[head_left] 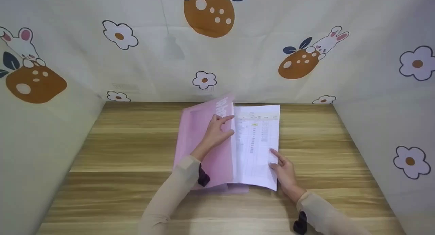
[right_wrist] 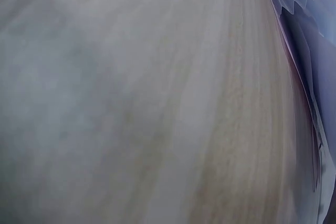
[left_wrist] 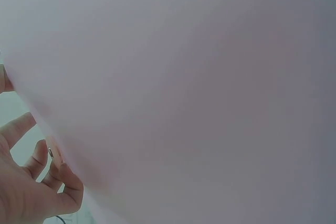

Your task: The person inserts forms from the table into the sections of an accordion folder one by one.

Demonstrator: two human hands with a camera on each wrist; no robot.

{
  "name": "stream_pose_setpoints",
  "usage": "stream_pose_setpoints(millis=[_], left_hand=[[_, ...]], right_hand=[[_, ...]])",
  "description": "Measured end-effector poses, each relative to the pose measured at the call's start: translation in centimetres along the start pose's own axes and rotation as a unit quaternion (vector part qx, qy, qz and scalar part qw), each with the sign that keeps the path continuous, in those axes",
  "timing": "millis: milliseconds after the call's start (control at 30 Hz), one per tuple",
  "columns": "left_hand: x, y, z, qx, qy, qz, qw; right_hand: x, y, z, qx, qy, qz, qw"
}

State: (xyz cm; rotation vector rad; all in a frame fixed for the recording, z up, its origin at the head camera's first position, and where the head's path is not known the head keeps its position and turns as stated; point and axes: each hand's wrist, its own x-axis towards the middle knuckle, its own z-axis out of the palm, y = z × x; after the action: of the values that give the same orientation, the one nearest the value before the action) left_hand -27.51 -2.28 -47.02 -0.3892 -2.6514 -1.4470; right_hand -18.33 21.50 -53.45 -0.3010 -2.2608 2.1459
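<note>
A pink folder (head_left: 193, 133) lies on the table, its cover raised and tilted to the left. White printed papers (head_left: 256, 160) stand out to the right of the cover. At the cover's right edge, my left hand (head_left: 215, 131) holds the pink sheet, thumb and forefinger beside the papers. In the left wrist view the pink cover (left_wrist: 184, 87) fills most of the picture, and fingers touch its edge. My right hand (head_left: 285, 173) grips the papers' right edge, thumb on top and some fingers hidden beneath. Layered sheet edges (right_wrist: 310, 51) show at the right wrist view's side.
The wood-grain table (head_left: 119, 153) extends around the folder. A pale curtain (head_left: 153, 68) printed with rabbits, flowers and brown fruit surrounds it at the back and sides. A pink flap (head_left: 239, 188) sticks out under the papers at the front.
</note>
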Motion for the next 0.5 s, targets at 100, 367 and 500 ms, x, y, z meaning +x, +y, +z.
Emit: stream_pose_setpoints(millis=[100,367,500], left_hand=[[-0.02,-0.04,-0.01,0.002,-0.001,0.001,1.0],[-0.01,-0.08,0.07,0.006,-0.004,-0.009,0.9999],[0.06,-0.04,-0.01,0.009,-0.006,-0.011,0.9999]], right_hand=[[0.32,-0.09,0.13,0.002,-0.006,0.004,1.0],[0.25,-0.44,-0.07,-0.006,-0.009,0.003,0.9999],[-0.04,-0.4,-0.5,-0.01,-0.003,0.007,0.9999]])
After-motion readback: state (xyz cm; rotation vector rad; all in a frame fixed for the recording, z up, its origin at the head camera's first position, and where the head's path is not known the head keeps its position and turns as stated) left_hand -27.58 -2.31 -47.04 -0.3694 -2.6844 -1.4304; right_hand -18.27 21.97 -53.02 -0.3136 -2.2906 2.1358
